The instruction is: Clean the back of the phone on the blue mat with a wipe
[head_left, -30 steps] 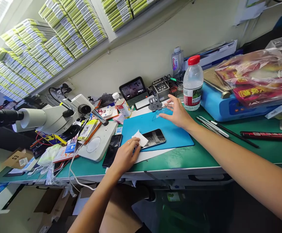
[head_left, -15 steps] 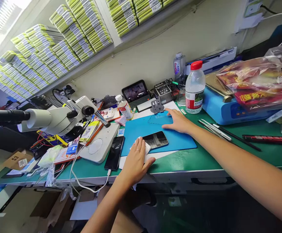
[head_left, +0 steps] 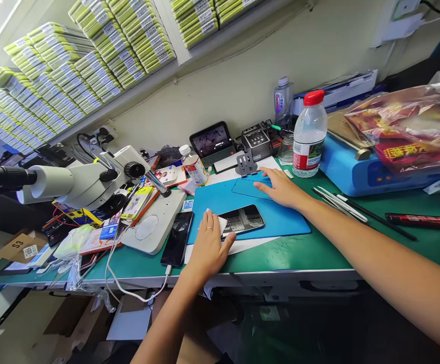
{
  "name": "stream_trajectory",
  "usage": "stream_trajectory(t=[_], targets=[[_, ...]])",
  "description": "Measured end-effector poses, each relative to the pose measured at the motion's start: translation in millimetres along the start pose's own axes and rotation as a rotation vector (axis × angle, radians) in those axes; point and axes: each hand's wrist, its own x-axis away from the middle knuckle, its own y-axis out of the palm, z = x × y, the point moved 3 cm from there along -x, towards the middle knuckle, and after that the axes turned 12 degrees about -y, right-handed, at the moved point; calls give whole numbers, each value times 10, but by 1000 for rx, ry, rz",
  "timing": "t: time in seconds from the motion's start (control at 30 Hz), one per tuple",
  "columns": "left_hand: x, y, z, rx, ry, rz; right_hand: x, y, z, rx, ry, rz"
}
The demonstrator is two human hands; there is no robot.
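Note:
A phone (head_left: 243, 220) lies screen up on the blue mat (head_left: 284, 222), its dark glass showing reflections. My left hand (head_left: 209, 242), with a ring on one finger, rests flat at the phone's left end. Under it is a white wipe (head_left: 223, 226), of which only small parts show. My right hand (head_left: 280, 186) is over the mat's far right part, fingers and thumb apart. Beside its fingertips lies a thin clear sheet with a dark outline (head_left: 245, 188); whether the fingers touch it I cannot tell.
Left of the mat are a second phone (head_left: 177, 238) on a white cable and a microscope (head_left: 72, 184). Behind stand a grey phone stand (head_left: 246, 165), a small bottle (head_left: 193, 166) and a tablet (head_left: 211, 141). On the right are a red-capped bottle (head_left: 309, 136), tweezers (head_left: 339, 205) and a blue machine (head_left: 356, 172).
My left hand has slid slightly left, toward the phone's end, with the wipe under it. My right hand stays near the clear sheet; the camera view has shifted slightly.

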Motion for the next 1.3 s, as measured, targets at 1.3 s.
stream_trajectory(t=[1.3], targets=[[202, 4, 899, 13, 329, -22, 4, 25, 88, -57, 14, 108]])
